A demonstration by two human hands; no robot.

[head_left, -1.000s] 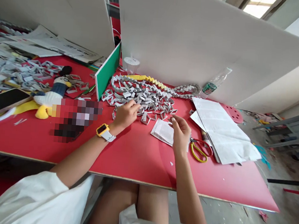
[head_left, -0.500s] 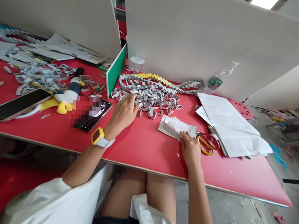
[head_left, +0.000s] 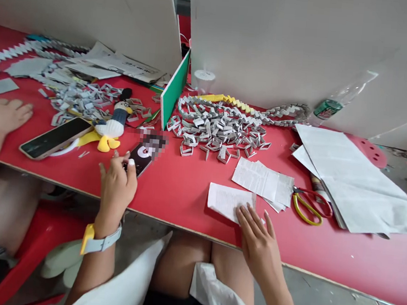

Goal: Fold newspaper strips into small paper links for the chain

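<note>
My left hand (head_left: 118, 185), with a yellow and grey watch on its wrist, is at the near end of a dark phone (head_left: 140, 159), fingers bent and apart, thumb at the phone's edge. My right hand (head_left: 257, 231) lies with outstretched fingers on the right end of a folded printed paper (head_left: 227, 199) near the table's front edge. Behind that paper are more printed strips (head_left: 258, 180) and scissors (head_left: 311, 207) with red and yellow handles. A heap of folded paper links (head_left: 219, 132) sits farther back.
Another person's hand (head_left: 9, 114) rests at the left, near a second phone (head_left: 55, 137) and a bird toy (head_left: 111, 125). A green divider (head_left: 175, 90) stands upright. White sheets (head_left: 354, 180) and a plastic bottle (head_left: 330, 106) are at the right.
My left hand has moved from the paper links towards me, to the phone. Under my right hand, a folded paper now lies apart from the other strips, nearer the front edge.
</note>
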